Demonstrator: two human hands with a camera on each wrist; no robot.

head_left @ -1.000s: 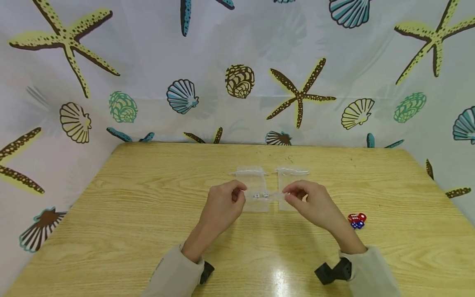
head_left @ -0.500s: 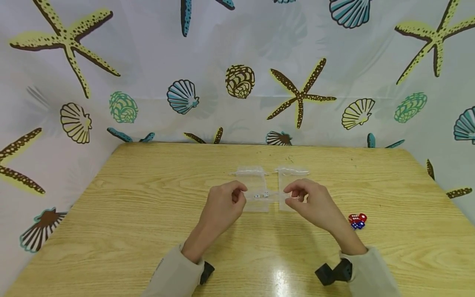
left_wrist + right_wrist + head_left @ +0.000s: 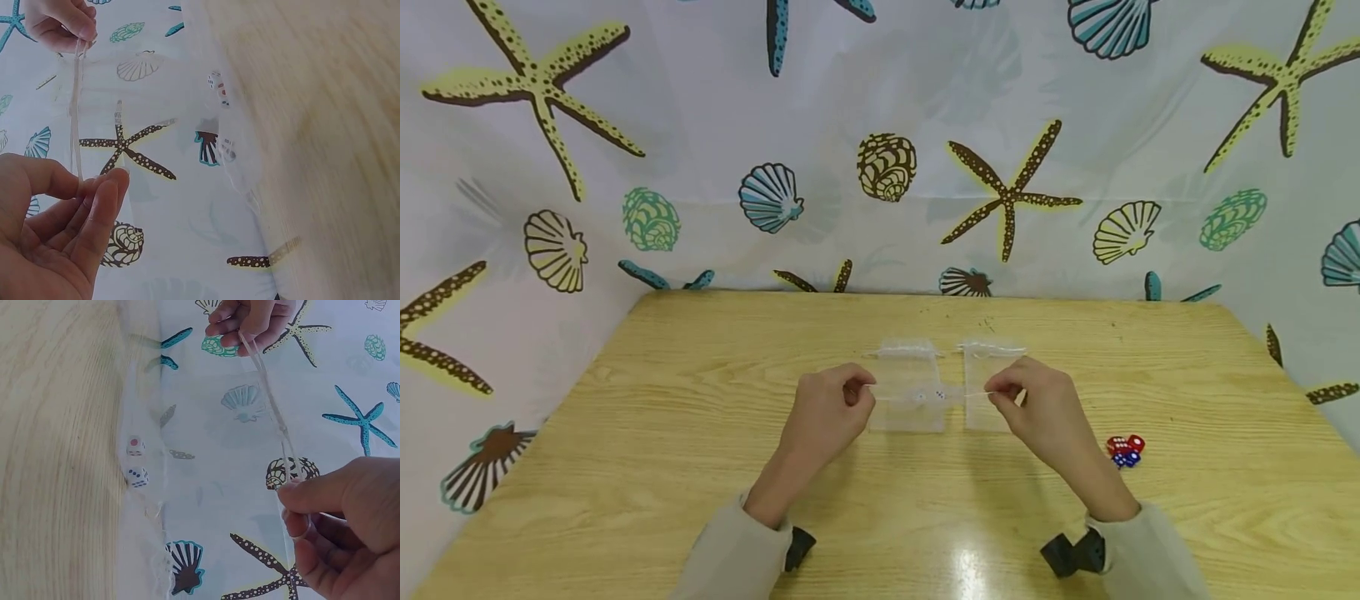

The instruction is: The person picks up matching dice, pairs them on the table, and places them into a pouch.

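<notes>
A sheer white drawstring bag [image 3: 139, 509] hangs between my hands, its cord [image 3: 75, 119] stretched across the top. My left hand [image 3: 831, 417] pinches one end of the cord between thumb and fingers. At the other end, my right hand [image 3: 1037, 412] pinches the cord likewise. White dice [image 3: 138, 477] with red and blue pips lie at the bottom of the bag, showing through the fabric. In the head view the bag's mesh is faint and hard to outline. Beneath it, two similar sheer bags [image 3: 906, 418] [image 3: 979, 417] lie flat side by side on the table.
Several red and blue dice [image 3: 1125, 450] sit in a cluster on the wooden table [image 3: 700, 400], right of the right hand. Behind the table's far edge and along its sides hangs a white cloth [image 3: 850, 92] printed with shells and starfish.
Both hands have moved apart, the left farther leftward and the right slightly rightward. The cord is now drawn out visibly at each side of the bag.
</notes>
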